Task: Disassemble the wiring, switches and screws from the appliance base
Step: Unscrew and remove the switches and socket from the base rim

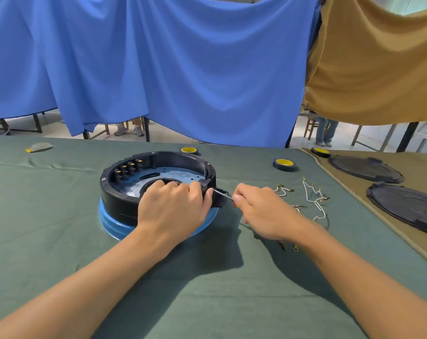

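Green cloth carries the appliance base, black over blue, mid-table. The left hand grips its near-right rim, fingers curled over the edge; the right hand pinches a screwdriver whose thin shaft meets the side bracket. A slipping tip would likely jab the left thumb just beside it; a freed screw may vanish among the loose wires.

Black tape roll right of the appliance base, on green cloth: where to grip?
Likely from above, pinch across the outer rim of the black tape roll with yellow core: it lies flat on the green cloth, hole up, sides free.
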